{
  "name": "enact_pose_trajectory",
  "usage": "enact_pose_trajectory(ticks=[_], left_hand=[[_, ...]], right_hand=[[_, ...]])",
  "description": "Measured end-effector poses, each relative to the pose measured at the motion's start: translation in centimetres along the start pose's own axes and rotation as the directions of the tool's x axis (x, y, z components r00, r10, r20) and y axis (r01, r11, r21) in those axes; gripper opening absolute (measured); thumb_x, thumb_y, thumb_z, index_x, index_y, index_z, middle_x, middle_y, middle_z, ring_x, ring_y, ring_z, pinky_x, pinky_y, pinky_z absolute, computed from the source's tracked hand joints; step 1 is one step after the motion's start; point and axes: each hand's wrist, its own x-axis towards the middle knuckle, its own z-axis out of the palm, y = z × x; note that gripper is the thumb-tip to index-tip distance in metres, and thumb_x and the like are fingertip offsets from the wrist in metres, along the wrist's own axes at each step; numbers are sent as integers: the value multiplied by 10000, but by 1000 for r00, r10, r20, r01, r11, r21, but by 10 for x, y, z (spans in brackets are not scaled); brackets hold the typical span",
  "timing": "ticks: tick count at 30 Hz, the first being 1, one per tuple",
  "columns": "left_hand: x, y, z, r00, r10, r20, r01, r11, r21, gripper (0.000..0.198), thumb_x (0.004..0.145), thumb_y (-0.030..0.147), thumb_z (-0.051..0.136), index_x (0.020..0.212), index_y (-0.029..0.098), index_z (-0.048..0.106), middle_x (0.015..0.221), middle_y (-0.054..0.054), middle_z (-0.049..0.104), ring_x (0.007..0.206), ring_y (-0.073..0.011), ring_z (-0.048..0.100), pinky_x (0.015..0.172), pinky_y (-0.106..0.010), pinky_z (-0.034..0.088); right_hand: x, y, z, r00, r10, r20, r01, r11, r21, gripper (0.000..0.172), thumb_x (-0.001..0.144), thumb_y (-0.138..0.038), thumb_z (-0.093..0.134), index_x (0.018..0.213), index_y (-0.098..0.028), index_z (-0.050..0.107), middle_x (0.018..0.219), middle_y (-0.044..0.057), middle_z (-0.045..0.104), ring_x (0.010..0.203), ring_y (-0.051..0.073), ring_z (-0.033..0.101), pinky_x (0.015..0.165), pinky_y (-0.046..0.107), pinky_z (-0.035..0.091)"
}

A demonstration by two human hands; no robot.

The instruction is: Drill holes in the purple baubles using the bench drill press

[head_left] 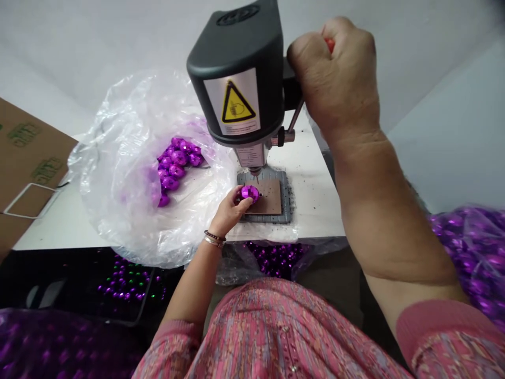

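Note:
A shiny purple faceted ball (250, 193) is pinched in the fingers of my left hand (229, 210), low over the brown board (272, 197) on the grey base plate of a small drill press (240, 63). The thin drill bit (258, 179) points down just above and beside the ball; whether they touch I cannot tell. Up at the right of the machine head, my right hand (339, 73) is closed in a fist around the drill press lever, with a red bit of its knob (330, 45) showing between the fingers.
Left of the press lies an open clear plastic bag (114, 210) with several purple balls (177, 163). A cardboard box (31, 152) stands at the far left. Dark shavings litter the white table (315, 210). More bagged purple balls (473, 247) sit at the right and below the table.

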Motion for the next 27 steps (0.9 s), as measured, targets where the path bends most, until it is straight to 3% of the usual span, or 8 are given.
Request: enact_pose_trajectory(ticks=[6,10,15,21,27], left_hand=[[8,11,7,1000,-10,2,9,987,159,488,799,378,678,1240,180,614,1045,-60,708,914,-177,640,840,-295,502],[9,26,7,1000,9,23,-15,958,286,418,808,361,653,1190,192,645,951,-29,712,852,-167,629,782,-271,493],[21,36,9,997,3,74,-34,908,417,490,775,356,686,1227,169,653,902,-31,697,795,-160,607,761,-273,478],[34,25,9,992,44,118,-82,934,346,606,702,338,766,1269,159,650,936,-46,688,859,-173,613,840,-304,494],[31,13,12,995,23,92,-45,970,239,659,707,340,769,1316,136,624,1047,-79,693,929,-187,628,883,-326,503]], right_hand=[[1,-3,0,1000,12,28,-13,1000,16,389,914,-263,472,626,-171,227,622,-66,179,605,10,156,630,180,201],[1,-3,-2,999,-2,43,1,1000,7,374,918,-279,441,635,-174,220,627,-66,182,609,7,164,643,171,210],[0,-3,-3,999,-13,52,12,1000,29,337,919,-266,385,639,-174,220,629,-68,190,624,-6,174,704,150,223],[-1,-3,-3,999,-1,44,0,1000,2,347,919,-265,377,633,-164,209,639,-67,186,652,-19,178,741,143,233],[0,0,0,1000,-22,18,21,998,59,373,916,-251,437,630,-167,214,624,-68,190,615,-5,165,643,171,200]])
